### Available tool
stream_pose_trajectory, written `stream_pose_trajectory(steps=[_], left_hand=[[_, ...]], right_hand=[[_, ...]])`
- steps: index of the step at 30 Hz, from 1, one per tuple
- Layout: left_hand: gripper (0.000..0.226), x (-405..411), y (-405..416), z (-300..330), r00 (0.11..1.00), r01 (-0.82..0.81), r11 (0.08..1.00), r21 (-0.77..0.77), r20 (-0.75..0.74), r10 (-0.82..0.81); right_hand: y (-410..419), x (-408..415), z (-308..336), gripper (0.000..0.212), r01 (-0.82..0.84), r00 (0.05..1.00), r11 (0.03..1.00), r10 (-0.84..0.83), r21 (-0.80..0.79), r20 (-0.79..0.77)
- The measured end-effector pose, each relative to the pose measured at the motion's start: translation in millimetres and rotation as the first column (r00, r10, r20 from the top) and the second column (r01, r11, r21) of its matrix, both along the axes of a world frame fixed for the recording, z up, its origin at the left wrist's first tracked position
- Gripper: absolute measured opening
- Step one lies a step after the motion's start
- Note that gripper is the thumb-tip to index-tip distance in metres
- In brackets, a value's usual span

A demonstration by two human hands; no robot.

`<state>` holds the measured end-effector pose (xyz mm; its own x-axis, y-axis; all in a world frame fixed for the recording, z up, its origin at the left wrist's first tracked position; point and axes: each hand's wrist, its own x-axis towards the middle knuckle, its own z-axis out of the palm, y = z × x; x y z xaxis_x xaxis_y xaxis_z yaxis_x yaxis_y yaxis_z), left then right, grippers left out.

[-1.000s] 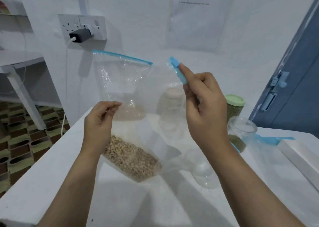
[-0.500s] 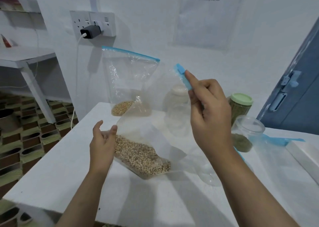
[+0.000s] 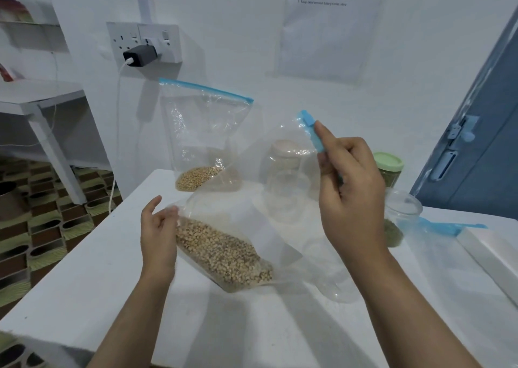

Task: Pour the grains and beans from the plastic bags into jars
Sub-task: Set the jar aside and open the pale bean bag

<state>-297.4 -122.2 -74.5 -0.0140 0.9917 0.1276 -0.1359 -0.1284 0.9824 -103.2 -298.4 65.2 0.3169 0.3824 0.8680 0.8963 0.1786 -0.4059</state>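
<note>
Hands readying a bag of beans for pouring

Tabletop (image 3: 84, 283), white, fills the lower view. Across its middle slumps a clear plastic bag (image 3: 252, 227) with pale beans (image 3: 224, 255) heaped in its low corner, resting on the surface. Behind it a second bag (image 3: 207, 132), sealed with a blue strip, stands against the wall with a little grain in it. Seen through the plastic, an empty clear jar (image 3: 286, 194) waits just behind the held bag; two more jars stand at far right. The right hand (image 3: 350, 194) pinches the bag's blue zip strip (image 3: 309, 126), lifting it. The left hand (image 3: 158, 236), fingers loosely open, touches the bag's lower edge without gripping. This looks like the opening step; next, the mouth likely needs parting and aiming over the jar.
</note>
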Motion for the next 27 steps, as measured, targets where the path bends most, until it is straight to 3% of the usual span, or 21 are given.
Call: stream_pose_trajectory(steps=[8, 15, 18, 27], left_hand=[[0.019, 5.7, -8.7, 0.6, 0.993, -0.111, 0.989, 0.100, 0.042, 0.107], [0.021, 8.6, -14.8, -1.0, 0.999, 0.000, 0.998, 0.062, 0.052, -0.003], [0.024, 11.2, -16.0, -1.3, 0.999, -0.010, 0.998, 0.067, 0.035, 0.008], [0.028, 25.6, -4.0, 27.1, 0.996, -0.048, 0.991, 0.123, 0.083, 0.038]], right_hand=[[-6.8, 6.4, -5.9, 0.052, 0.010, 0.999, 1.000, -0.010, -0.006, -0.034], [-10.7, 12.1, -16.9, 0.049, -0.023, 0.999, 0.999, 0.022, -0.028, -0.040], [-10.3, 10.9, -20.4, 0.038, -0.003, 0.999, 1.000, 0.001, -0.031, -0.046], [-12.6, 9.0, -7.0, 0.042, 0.047, 0.996, 0.999, -0.044, 0.026, -0.080]])
